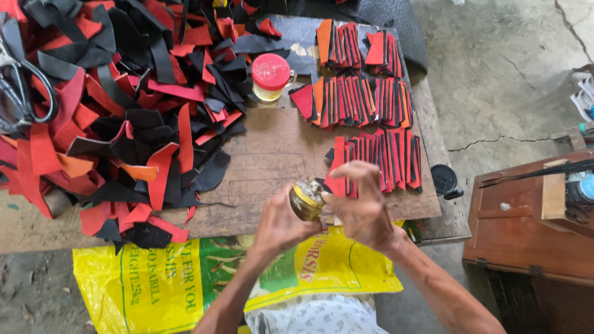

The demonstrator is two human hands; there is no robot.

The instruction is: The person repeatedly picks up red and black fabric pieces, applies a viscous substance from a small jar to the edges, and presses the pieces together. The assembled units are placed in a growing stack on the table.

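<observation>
Holding a small glue tin (306, 199) over the near edge of the counter (266, 161), your left hand (279, 224) wraps tight around it. Your right hand (362, 210) curls closed over its top. A pile of red and black scraps (124, 111) lies on your left.

Glossy glass jar (305, 199), rough wooden board (272, 161)

Two bare forearms entering from bottom centre of frame, no sleeves, no rings or watch visible. Left hand (279, 222), right hand (362, 210). White patterned garment at bottom edge.
</observation>
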